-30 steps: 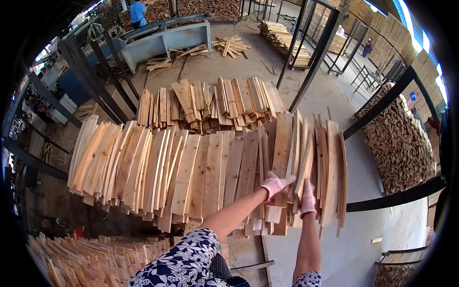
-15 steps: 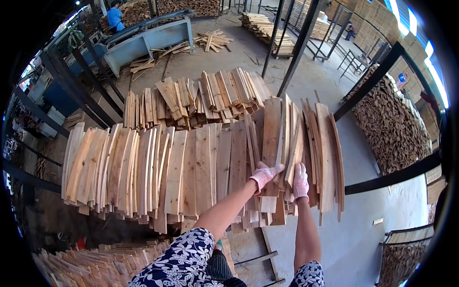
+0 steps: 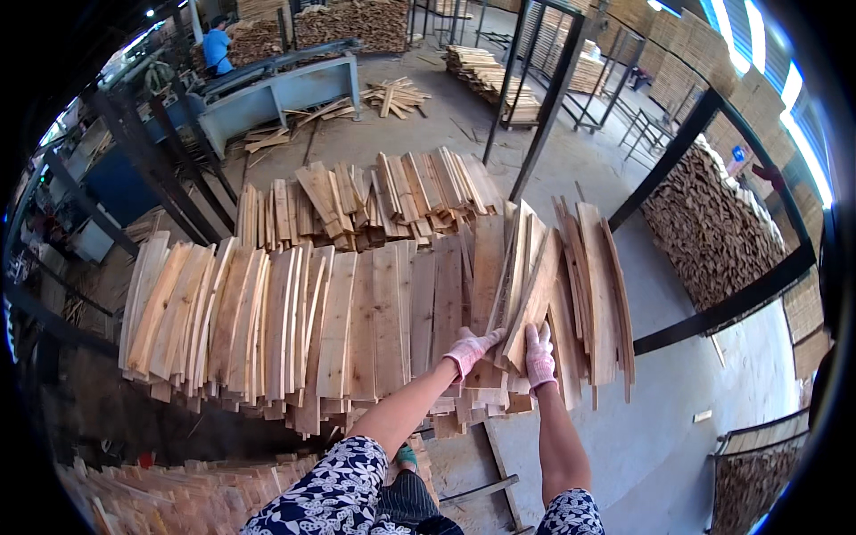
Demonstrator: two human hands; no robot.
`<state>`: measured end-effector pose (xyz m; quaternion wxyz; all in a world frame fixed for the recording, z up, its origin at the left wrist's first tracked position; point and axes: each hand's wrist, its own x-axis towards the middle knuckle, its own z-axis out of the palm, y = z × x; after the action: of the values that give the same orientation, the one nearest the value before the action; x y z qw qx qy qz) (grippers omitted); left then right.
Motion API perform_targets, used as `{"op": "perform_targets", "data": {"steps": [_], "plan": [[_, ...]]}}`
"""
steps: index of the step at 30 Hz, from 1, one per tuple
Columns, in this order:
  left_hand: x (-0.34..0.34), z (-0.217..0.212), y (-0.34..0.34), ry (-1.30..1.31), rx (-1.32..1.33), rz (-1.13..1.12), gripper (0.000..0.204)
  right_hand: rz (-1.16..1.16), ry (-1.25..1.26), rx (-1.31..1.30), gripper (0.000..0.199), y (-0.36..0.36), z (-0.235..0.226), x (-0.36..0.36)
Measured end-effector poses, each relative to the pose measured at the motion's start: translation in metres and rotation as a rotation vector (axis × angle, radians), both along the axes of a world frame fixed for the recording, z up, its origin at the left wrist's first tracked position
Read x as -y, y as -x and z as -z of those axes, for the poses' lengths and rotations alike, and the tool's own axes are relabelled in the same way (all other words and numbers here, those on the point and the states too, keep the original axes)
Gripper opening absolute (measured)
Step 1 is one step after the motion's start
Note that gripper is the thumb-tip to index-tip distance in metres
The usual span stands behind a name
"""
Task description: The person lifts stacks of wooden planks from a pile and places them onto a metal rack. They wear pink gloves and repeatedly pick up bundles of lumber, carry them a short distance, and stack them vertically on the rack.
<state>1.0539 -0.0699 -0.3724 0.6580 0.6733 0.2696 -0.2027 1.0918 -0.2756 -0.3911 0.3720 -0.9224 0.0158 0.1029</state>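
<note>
Gloved hands lifting wooden slats from a rack

Left hand (image 3: 471, 349) and right hand (image 3: 539, 358) grip a tilted bundle of slats (image 3: 522, 276) above the spread row of boards (image 3: 294, 325).

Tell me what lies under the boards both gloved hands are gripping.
The left hand and right hand grip tilted boards resting on a wide row of flat planks. Shorter offcuts poke out below. What supports the row is covered.

No package, label, sign or screen shows clearly anywhere in this view. The one doubtful thing is a small pale rectangular scrap (image 3: 702, 415) lying flat on the concrete floor (image 3: 678, 374) at the right (too small to tell whether it is a label or just an offcut of wood).
</note>
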Motion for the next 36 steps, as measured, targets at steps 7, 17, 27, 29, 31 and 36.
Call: {"op": "perform_targets", "data": {"steps": [7, 17, 27, 29, 31, 36], "plan": [[-0.003, 0.036, 0.0, 0.086, 0.078, 0.004, 0.126, 0.063, -0.198, -0.162, 0.081, 0.005, -0.002, 0.004], [-0.078, -0.006, 0.164, 0.62, -0.045, 0.036, 0.085, 0.328, -0.999, -0.285, 0.067, 0.166, -0.019, -0.021], [-0.043, 0.063, 0.189, 0.575, -0.142, -0.021, 0.054, 0.579, -1.121, -0.318, 0.075, 0.15, 0.009, -0.009], [-0.044, 0.048, 0.194, 0.594, 0.088, -0.001, 0.054, 0.456, -1.007, -0.119, 0.073, 0.152, 0.01, -0.009], [-0.043, 0.033, 0.196, 0.577, 0.29, 0.036, 0.077, 0.449, -1.125, -0.244, 0.072, 0.149, 0.011, -0.006], [-0.02, 0.027, 0.178, 0.515, 0.193, -0.003, 0.101, 0.306, -0.763, -0.243, 0.082, 0.106, 0.007, 0.007]]}}
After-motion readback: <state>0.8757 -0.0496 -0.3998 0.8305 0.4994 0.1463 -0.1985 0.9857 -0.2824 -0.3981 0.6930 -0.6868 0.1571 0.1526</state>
